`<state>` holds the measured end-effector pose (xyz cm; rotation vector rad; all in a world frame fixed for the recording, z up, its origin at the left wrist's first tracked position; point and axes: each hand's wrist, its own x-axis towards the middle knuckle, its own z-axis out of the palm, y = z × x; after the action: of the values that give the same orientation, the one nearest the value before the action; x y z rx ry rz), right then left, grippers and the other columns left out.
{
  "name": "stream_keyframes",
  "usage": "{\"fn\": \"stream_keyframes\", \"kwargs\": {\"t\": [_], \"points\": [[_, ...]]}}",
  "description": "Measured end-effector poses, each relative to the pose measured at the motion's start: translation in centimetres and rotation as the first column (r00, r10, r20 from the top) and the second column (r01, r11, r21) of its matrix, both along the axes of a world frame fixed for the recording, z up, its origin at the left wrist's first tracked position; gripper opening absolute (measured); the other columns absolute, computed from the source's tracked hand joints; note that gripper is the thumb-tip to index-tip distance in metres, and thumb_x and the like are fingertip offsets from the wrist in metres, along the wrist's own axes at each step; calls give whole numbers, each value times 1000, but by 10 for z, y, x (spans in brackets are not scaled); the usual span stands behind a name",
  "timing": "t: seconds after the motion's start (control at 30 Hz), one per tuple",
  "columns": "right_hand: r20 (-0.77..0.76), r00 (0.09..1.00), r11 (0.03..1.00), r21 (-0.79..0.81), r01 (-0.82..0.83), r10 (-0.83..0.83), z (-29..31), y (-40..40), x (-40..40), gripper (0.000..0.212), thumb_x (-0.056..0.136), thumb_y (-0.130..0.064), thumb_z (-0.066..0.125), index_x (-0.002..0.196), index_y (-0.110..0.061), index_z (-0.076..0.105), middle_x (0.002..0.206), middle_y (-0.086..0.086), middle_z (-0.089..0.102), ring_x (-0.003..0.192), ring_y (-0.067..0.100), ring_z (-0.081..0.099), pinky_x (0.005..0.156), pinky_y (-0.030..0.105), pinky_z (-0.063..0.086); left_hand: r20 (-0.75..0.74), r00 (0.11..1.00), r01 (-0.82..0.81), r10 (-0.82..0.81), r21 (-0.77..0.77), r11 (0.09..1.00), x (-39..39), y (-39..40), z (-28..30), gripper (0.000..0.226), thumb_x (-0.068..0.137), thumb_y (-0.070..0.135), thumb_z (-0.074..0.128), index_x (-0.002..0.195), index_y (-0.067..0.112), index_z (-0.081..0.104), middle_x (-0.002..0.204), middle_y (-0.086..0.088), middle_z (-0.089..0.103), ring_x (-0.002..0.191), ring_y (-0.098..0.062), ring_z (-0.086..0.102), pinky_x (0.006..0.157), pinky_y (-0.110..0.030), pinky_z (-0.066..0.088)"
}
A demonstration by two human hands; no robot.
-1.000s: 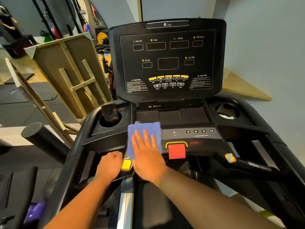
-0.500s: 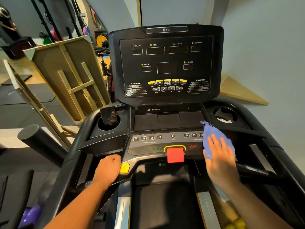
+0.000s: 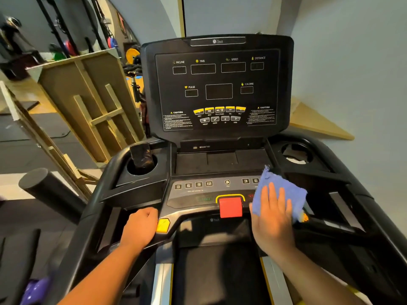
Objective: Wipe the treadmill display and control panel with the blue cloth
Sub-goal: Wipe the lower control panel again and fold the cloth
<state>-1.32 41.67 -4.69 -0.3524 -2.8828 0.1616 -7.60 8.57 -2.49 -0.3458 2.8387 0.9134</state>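
- A gym corner: pale walls close behind and to the right of the treadmill, a wooden frame (image 3: 88, 102) leaning at the left, coloured weight plates (image 3: 68, 48) further back.
- The blue cloth (image 3: 284, 190) lies flat on the right end of the control panel (image 3: 198, 194), covering the right-hand number keys past the "6"; one corner sticks up toward the tray above.
- The right hand (image 3: 272, 219) presses on the cloth with fingers spread and flat, palm down, just right of the red stop button (image 3: 230, 206).
- The left hand (image 3: 139, 227) is curled closed around the left handlebar (image 3: 105, 216), beside a yellow key (image 3: 163, 225).
- The cloth's right edge reaches the panel's end; beyond it the console drops to dark side rails.
- The panel's left half, with keys 3, 6, 9, 12 and a fan key, sits uncovered.
- Above, the upright display (image 3: 218, 89) is dark, its readout windows unlit.
- A dark object (image 3: 141, 158) stands in the left cup holder; the right cup holder (image 3: 297, 154) sits near the wall.
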Motion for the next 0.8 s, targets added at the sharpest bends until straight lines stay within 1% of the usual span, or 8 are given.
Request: {"fn": "stream_keyframes", "kwargs": {"t": [0.1,0.2,0.3,0.4,0.5,0.6,0.7,0.8], "points": [[136,990,999,-46,27,-20,25,-48,-42,79,100,-48,48,159,-5,17,168,19,10,153,44,9,124,56,12,6,1000,0,0,-44,999,1,3,5,38,102,21,38,69,9,54,72,-8,61,63,-18,50,60,-31,37],[93,973,975,-76,-207,214,40,-107,-55,81,101,-50,42,160,-6,7,168,18,-2,154,43,-2,123,55,1,2,1000,-9,9,-39,999,3,3,6,39,101,21,39,65,12,50,72,-8,62,66,-21,54,64,-34,39],[181,831,849,-57,-526,527,43,-158,-42,79,103,-40,43,161,-9,0,168,13,-13,153,40,-13,120,50,-12,18,1000,-21,22,-42,999,3,4,9,37,98,23,40,66,10,53,74,-8,62,75,-32,58,69,-39,43],[168,684,698,-35,-716,710,39,-157,-42,75,101,-33,46,162,-13,8,170,6,-1,156,32,-9,120,43,-15,23,999,-26,26,-14,1000,3,5,10,35,97,23,40,70,8,58,75,-9,65,78,-34,59,73,-42,47],[117,621,626,-6,-780,775,25,-107,-43,67,98,-30,44,160,-21,23,169,-2,15,157,23,4,127,44,1,13,1000,-17,17,-7,1000,3,4,7,37,99,22,39,70,9,58,76,-9,65,73,-26,58,69,-38,42],[42,745,742,76,-666,665,10,-40,-35,67,92,-27,50,157,-23,32,165,-3,26,153,21,20,121,43,23,4,1000,-13,13,-3,1000,3,1,5,38,101,23,39,70,10,58,75,-7,66,72,-21,59,65,-35,41],[16,927,927,9,-375,375,0,27,-22,87,87,-22,66,160,-25,18,166,-1,17,153,26,21,120,45,26,-12,1000,-8,8,5,1000,3,1,4,38,102,23,40,73,6,59,75,-11,66,68,-20,57,61,-32,40],[-32,999,1000,-24,-1,0,3,33,-16,71,82,-13,71,148,-4,44,153,20,43,138,45,46,107,62,43,-21,1000,-10,10,26,1000,3,2,4,39,102,23,40,68,10,54,73,-12,64,65,-20,54,60,-32,39]]}}
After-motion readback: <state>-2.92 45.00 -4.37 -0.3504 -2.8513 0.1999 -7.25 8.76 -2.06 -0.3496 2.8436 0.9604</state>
